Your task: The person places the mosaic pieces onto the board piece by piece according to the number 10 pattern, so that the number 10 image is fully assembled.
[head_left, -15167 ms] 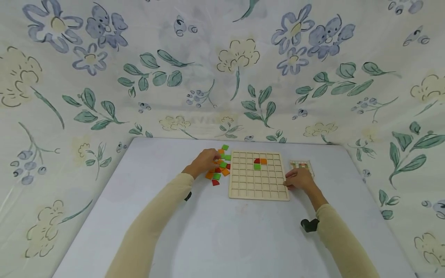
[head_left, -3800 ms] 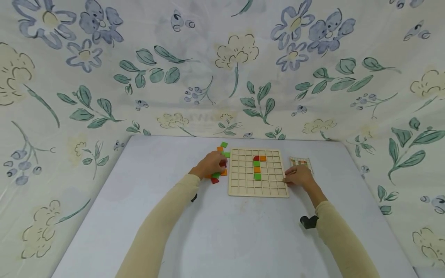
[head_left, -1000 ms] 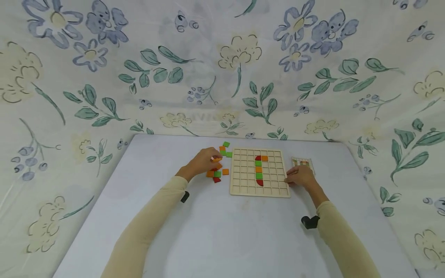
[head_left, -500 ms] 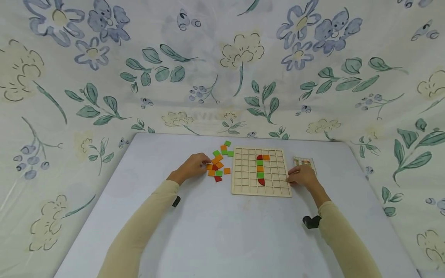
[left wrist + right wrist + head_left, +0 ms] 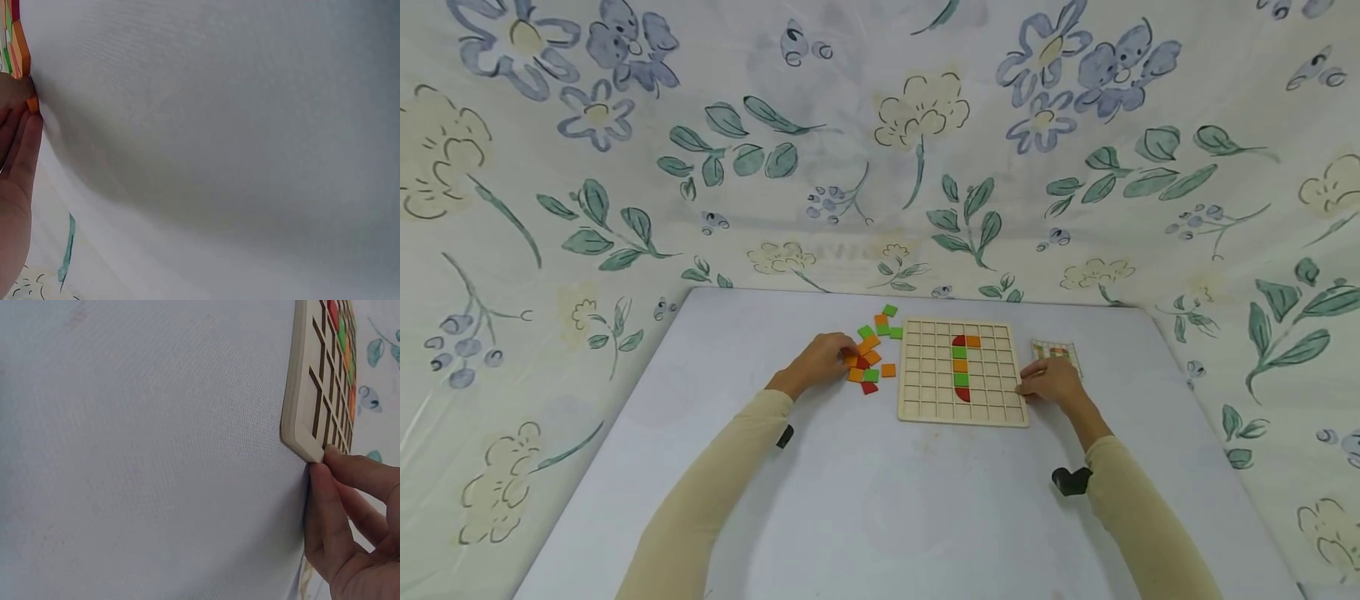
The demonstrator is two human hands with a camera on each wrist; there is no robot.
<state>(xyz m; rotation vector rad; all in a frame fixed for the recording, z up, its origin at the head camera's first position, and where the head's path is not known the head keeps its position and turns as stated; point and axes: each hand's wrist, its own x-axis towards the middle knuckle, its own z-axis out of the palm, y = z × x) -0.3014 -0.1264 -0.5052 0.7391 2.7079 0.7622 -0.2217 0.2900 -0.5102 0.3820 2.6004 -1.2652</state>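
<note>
My left hand (image 5: 820,360) is at the left side of a loose pile of tiles, pinching an orange tile (image 5: 33,105) at its edge between thumb and fingers. My right hand (image 5: 1051,382) grips the right edge of the wooden grid board (image 5: 925,400); in the right wrist view thumb and fingers meet at the board's corner. Set in the grid is a column: a red quarter-round tile (image 5: 958,341), green, orange and green tiles, then another red quarter-round tile (image 5: 962,394). An orange tile (image 5: 973,342) lies beside the top red one.
Several orange, green and red tiles lie left of the board, among them a lone orange tile (image 5: 888,370) and a green tile (image 5: 890,310) at the back. A patterned card (image 5: 1055,348) lies beyond my right hand, partly covered by it. Floral cloth (image 5: 820,167) rises behind the white table (image 5: 865,500).
Over these frames green, orange and red tiles have joined the board's column downward. Lately my left hand has drawn left off the pile, uncovering tiles. My right hand has stayed at the board's edge.
</note>
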